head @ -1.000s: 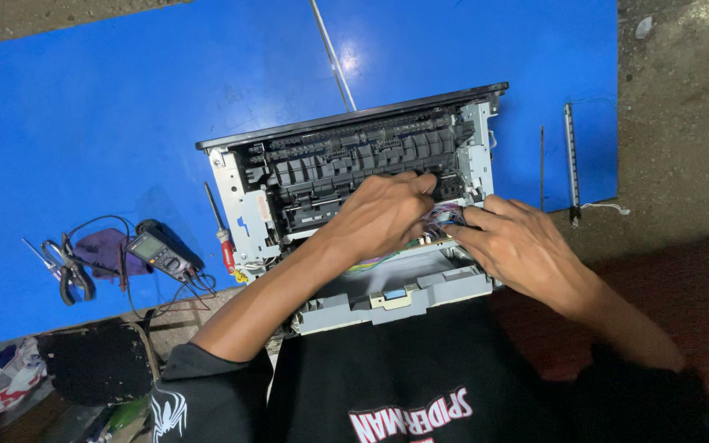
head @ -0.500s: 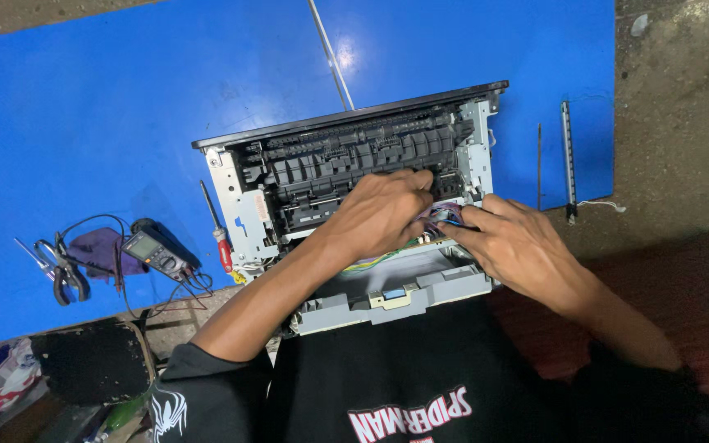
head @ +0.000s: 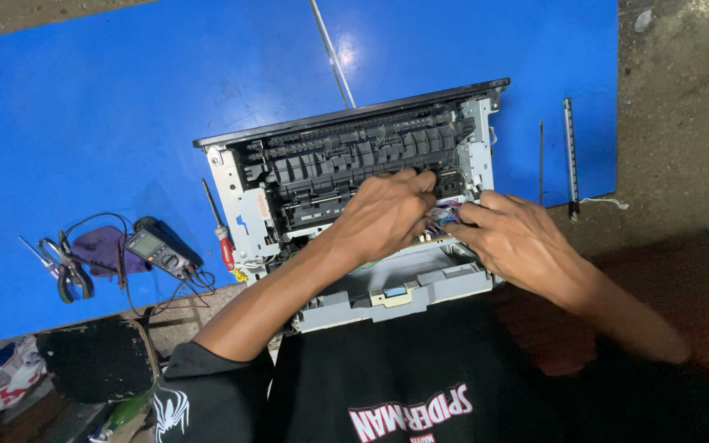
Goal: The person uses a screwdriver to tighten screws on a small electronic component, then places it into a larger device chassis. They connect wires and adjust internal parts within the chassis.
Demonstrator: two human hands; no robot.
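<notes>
Both hands are working inside the opened printer (head: 346, 164) lying mid-table. The left hand (head: 383, 215) is curling over black rollers; the right hand (head: 512, 238), at its 3 o'clock, is pinching coloured wires (head: 439, 217). A red-handled screwdriver (head: 218, 223) is lying at the printer's 9 o'clock.

Blue tabletop (head: 108, 98) is filling most of the view, glare spot showing near its far edge. Rough grey-brown floor (head: 683, 90) is running past its right edge. Dark red floor (head: 699, 279) is lying at near right.
</notes>
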